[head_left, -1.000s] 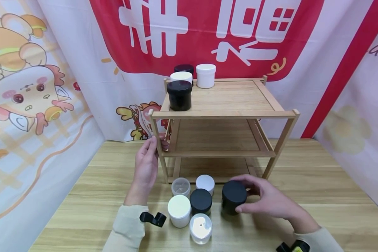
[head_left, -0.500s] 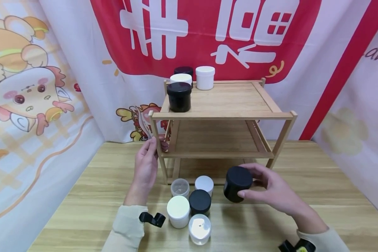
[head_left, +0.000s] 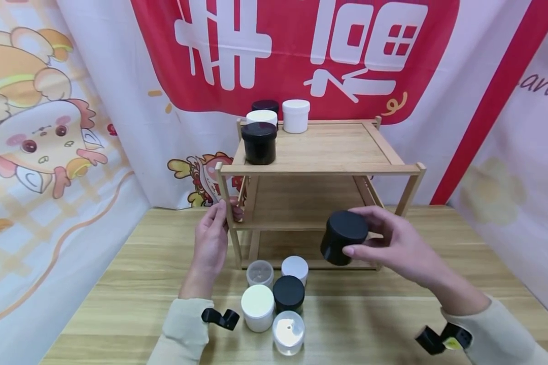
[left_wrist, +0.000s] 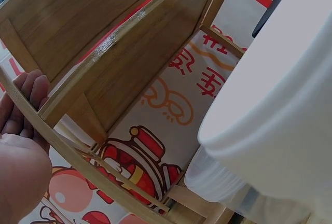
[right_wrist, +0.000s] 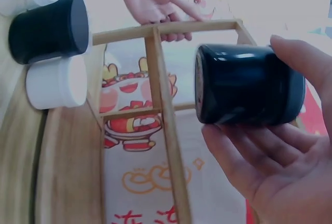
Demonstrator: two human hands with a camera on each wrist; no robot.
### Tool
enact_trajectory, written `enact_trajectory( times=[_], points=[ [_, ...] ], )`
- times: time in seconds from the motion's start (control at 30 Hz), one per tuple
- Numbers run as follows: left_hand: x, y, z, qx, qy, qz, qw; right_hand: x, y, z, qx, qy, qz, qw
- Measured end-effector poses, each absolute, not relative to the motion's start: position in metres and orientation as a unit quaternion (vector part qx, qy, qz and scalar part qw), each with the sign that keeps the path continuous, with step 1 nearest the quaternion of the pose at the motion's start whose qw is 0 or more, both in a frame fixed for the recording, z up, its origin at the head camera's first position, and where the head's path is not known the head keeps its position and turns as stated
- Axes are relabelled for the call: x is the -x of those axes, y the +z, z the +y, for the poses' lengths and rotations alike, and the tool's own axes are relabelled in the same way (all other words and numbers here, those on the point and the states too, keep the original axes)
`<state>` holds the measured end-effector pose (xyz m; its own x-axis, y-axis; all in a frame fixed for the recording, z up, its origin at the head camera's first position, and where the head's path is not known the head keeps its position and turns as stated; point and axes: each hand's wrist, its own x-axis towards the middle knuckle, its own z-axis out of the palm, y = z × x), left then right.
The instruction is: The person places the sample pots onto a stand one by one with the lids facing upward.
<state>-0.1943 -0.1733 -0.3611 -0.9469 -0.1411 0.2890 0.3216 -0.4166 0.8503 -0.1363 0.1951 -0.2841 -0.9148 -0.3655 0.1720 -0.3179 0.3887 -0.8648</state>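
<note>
In the head view my right hand [head_left: 395,246] grips a black lidded jar [head_left: 343,238] by its side, thumb in front, in the air before the wooden shelf rack [head_left: 319,168]. The right wrist view shows that jar [right_wrist: 249,84] between thumb and fingers. My left hand [head_left: 212,238] holds the rack's front left post around the middle tier. On the table stand a clear empty-looking jar [head_left: 260,274], a white jar [head_left: 295,267], another black jar [head_left: 289,294], a larger white jar [head_left: 258,306] and a clear lidded jar [head_left: 288,332].
On the rack's top tier, at its left side, stand a front black jar [head_left: 259,143], a white jar [head_left: 262,117] behind it, a rear black jar [head_left: 266,106] and a white jar [head_left: 296,116]. Printed cloth [head_left: 118,126] hangs behind and beside the wooden table [head_left: 132,284].
My right hand has lifted the black jar off the table and carried it up towards the rack, tilting it slightly. My left hand keeps its hold on the post.
</note>
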Motion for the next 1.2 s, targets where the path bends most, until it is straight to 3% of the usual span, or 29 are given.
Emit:
enact_trajectory(
  times=[0.4, 1.2],
  points=[
    [0.195, -0.361, -0.173, 0.083, -0.841, -0.516, 0.140, 0.133, -0.236, 0.185, 0.163, -0.480, 0.862, -0.001],
    [0.196, -0.362, -0.171, 0.083, -0.841, -0.516, 0.141, 0.139, -0.198, 0.172, 0.154, -0.482, 0.860, 0.068]
  ],
)
